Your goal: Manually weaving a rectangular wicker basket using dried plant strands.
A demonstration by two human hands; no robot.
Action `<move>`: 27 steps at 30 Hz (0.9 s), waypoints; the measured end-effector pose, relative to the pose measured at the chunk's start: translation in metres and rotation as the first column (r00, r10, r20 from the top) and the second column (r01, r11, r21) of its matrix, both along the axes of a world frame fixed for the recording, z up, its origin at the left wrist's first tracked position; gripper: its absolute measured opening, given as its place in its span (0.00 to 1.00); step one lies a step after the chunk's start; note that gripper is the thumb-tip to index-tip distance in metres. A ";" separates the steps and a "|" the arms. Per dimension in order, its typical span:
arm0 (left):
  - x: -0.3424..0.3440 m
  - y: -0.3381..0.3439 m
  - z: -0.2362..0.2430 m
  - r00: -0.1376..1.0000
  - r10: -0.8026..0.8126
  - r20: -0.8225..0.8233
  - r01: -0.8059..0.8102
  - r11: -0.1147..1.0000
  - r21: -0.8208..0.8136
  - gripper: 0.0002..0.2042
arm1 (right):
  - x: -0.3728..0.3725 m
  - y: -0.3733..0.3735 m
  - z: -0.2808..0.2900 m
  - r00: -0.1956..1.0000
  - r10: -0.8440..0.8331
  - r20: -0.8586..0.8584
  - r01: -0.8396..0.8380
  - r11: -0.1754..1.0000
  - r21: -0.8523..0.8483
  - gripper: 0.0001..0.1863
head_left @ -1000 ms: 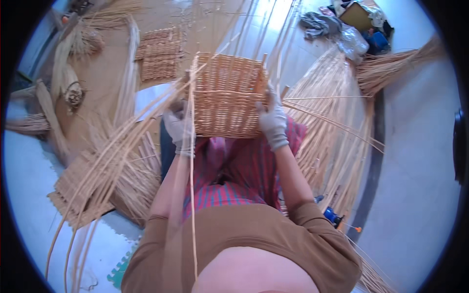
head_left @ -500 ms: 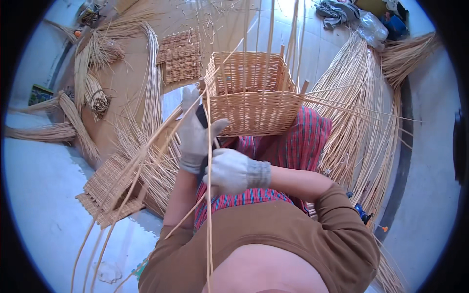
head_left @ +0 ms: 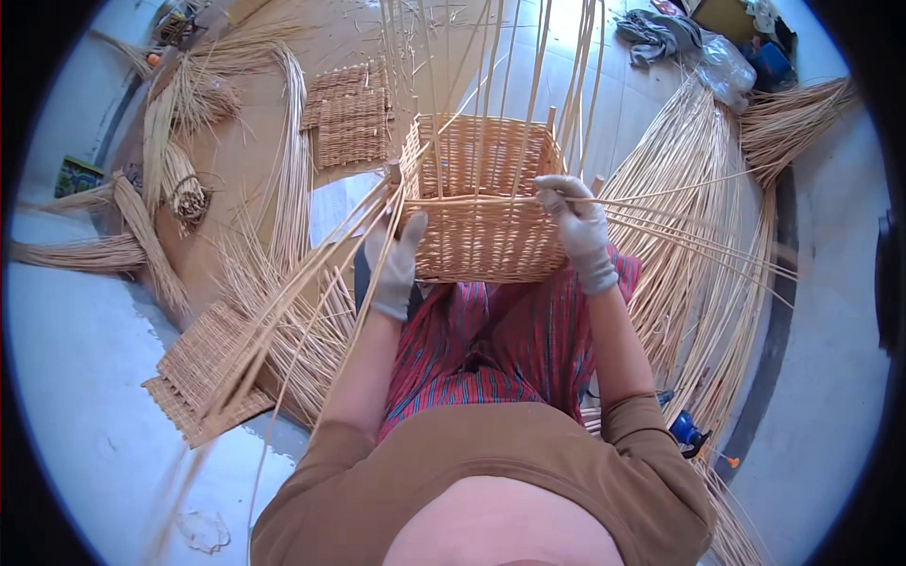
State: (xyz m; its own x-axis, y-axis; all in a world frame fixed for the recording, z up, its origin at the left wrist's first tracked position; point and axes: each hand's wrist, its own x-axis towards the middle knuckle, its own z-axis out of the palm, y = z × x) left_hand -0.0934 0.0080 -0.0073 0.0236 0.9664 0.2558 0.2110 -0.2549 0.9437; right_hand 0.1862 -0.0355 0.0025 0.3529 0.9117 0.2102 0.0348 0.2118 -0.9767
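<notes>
Both the left grip and right grip clamp the woven basket.

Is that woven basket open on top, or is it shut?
Open. The golden-brown, box-shaped wicker basket has no lid on it: over its front rim, the inside of its back wall shows.

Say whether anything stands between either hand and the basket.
Nothing visible but the gloves. The right hand meets the basket near its front right corner, the left hand near its front left corner.
</notes>
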 end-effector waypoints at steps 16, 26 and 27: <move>0.014 0.050 -0.027 0.999 0.010 0.042 -0.004 0.990 -0.140 0.33 | -0.070 0.098 0.112 0.773 -0.159 0.614 -0.072 0.940 0.335 0.17; 0.027 0.060 -0.047 0.863 0.153 0.482 0.092 0.890 -0.446 0.14 | -0.036 0.104 0.061 0.989 -0.014 0.145 -0.025 0.965 0.262 0.52; 0.026 0.068 -0.055 0.869 0.161 0.468 0.099 0.870 -0.483 0.13 | -0.031 0.067 0.051 1.000 0.009 0.024 -0.018 0.924 0.381 0.45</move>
